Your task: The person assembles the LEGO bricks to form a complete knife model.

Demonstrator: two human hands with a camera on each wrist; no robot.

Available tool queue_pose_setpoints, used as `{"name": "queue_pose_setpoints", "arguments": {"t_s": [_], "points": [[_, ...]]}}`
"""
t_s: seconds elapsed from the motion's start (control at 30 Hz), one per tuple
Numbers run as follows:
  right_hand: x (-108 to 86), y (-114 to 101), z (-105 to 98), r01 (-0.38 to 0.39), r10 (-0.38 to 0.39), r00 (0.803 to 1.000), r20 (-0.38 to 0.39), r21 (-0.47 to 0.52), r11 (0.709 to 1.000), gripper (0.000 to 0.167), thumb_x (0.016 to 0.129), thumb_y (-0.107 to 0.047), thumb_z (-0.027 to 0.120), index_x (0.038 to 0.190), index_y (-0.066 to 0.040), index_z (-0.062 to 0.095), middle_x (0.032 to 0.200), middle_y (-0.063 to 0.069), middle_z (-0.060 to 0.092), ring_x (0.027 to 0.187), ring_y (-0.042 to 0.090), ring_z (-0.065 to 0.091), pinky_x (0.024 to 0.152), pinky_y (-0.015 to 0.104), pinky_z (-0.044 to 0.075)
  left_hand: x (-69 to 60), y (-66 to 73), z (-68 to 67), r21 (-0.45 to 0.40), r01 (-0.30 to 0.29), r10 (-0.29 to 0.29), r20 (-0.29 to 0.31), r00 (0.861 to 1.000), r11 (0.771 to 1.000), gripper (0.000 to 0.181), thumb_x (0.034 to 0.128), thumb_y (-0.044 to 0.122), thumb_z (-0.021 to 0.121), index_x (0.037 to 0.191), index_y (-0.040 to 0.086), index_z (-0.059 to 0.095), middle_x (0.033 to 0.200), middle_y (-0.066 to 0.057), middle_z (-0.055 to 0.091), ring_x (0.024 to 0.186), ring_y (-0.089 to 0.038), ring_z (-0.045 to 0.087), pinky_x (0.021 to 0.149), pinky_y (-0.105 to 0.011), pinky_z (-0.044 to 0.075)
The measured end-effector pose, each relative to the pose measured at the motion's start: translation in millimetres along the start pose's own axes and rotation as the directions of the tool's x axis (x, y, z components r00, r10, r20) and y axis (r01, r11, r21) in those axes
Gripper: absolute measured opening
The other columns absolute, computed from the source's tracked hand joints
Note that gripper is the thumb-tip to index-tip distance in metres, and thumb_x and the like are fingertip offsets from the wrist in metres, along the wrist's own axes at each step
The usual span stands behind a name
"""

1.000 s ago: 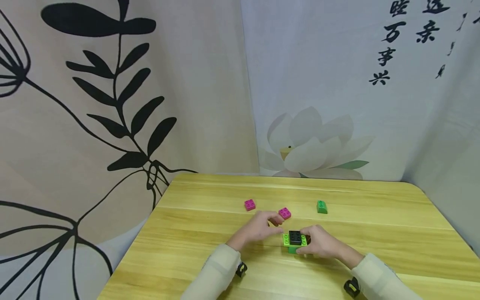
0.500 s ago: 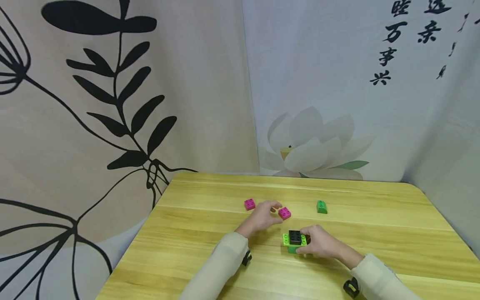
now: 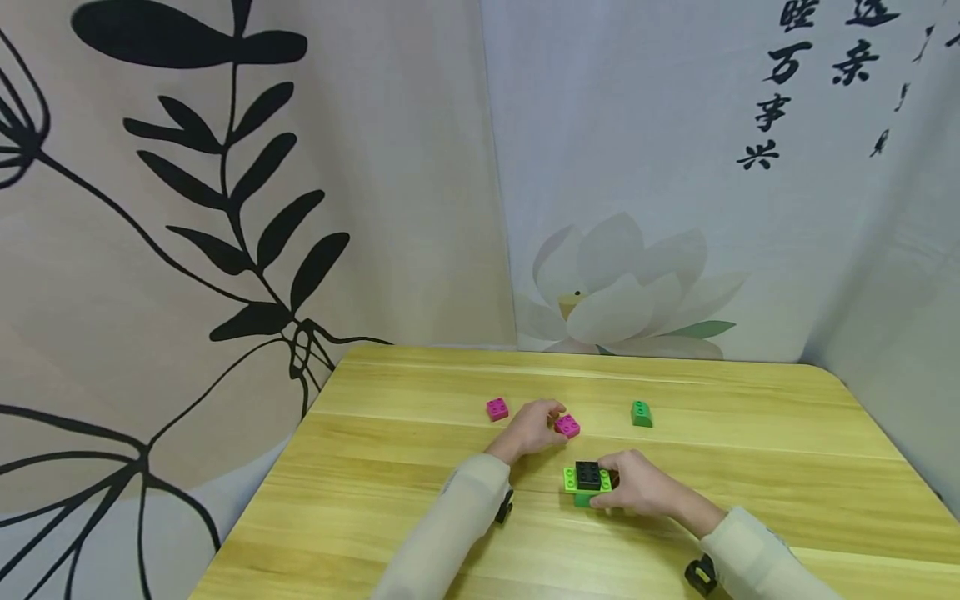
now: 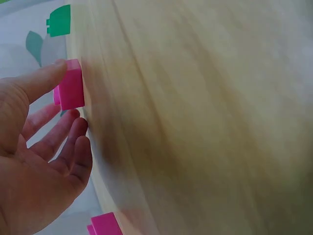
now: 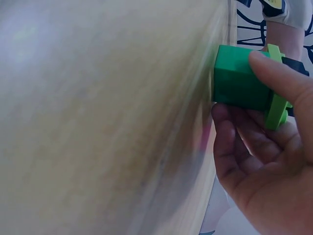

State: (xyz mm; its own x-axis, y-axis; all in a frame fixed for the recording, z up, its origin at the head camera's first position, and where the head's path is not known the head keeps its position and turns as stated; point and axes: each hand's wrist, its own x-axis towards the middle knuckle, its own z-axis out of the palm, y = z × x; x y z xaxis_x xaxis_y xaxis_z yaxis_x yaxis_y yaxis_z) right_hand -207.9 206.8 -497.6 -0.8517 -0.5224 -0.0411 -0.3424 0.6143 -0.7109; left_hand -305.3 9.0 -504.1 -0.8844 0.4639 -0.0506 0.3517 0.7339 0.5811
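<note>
Right hand (image 3: pixel 637 483) grips block stack (image 3: pixel 587 492) on surface (image 3: pixel 337 517): green brick (image 5: pixel 239 76) at bottom, lime plate (image 3: pixel 571 478) in middle, black brick (image 3: pixel 588 474) on top. Left hand (image 3: pixel 534 427) round 1 pink brick (image 3: pixel 568 426), thumb and fingers near it; cannot tell if it pinches. Other pink brick (image 3: pixel 497 408) left, curved green brick (image 3: pixel 641 413) right, both farther back than stack.

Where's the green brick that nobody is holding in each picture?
Head: the green brick lies on the table, right of both pink bricks.
Left wrist: top left, above both pink bricks.
Right wrist: not in it; that green is the held stack.
Shared landmark: the table, in all three views.
</note>
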Motion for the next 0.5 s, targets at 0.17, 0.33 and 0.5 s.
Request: {"name": "queue_pose_setpoints", "arguments": {"t_s": [0.17,0.33,0.5], "points": [[0.5,1.2,0.7,0.007,-0.007,1.000,-0.007,-0.002,1.000,0.029,0.076,-0.030,0.079,0.091,-0.009,0.065,0.077,-0.006,0.060,0.066,0.007,0.054,0.057,0.024,0.048,2.8,3.3,1.6,0.064,-0.014,0.014,0.005,1.000,0.998,0.050,0.0791,0.023,0.078,0.124,0.010,0.059,0.112,-0.004,0.063,0.103,-0.017,0.058,0.089,-0.028,0.046],[0.0,1.6,1.1,0.014,-0.014,1.000,-0.005,0.008,1.000,0.029,0.076,-0.030,0.079,0.091,-0.009,0.066,0.078,-0.007,0.061,0.066,0.007,0.054,0.057,0.024,0.048,3.6,7.2,2.1,0.085,-0.010,0.009,0.017,1.000,0.996,0.046,0.0795,0.023,0.078,0.120,0.009,0.062,0.107,-0.003,0.064,0.097,-0.015,0.058,0.085,-0.026,0.047],[0.1,0.8,0.1,0.008,-0.008,1.000,-0.002,0.011,1.000,0.027,0.076,-0.029,0.079,0.091,-0.010,0.066,0.077,-0.007,0.061,0.065,0.008,0.055,0.057,0.024,0.048,3.1,5.3,2.9,0.105,-0.011,0.009,0.021,1.000,0.994,0.035,0.0797,0.022,0.077,0.110,0.010,0.066,0.099,0.000,0.063,0.094,-0.014,0.057,0.083,-0.025,0.046]]}}
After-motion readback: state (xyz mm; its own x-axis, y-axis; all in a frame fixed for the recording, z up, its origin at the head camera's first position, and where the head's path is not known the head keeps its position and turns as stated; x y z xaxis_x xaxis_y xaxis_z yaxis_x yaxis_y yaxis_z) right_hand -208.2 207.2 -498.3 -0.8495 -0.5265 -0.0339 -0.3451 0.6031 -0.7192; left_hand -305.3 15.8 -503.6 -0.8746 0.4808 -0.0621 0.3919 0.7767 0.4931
